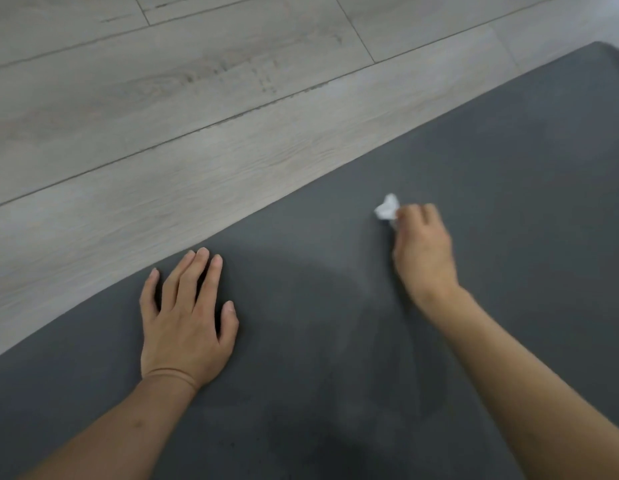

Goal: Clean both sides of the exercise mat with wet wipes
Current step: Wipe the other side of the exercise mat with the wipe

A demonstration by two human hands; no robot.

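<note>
Exercise mat (474,202), dark grey, lies flat on the pale wood-look floor (162,98), its long edge running diagonally from lower left to upper right. Of the two hands, the left hand (188,320) rests palm down on the mat near that edge, fingers straight and slightly spread, forearm reaching in from the lower left. Farther out, the right hand (422,247) has its fingers curled round a crumpled white wet wipe (387,207), held against the mat's surface, arm extended from the lower right.
</note>
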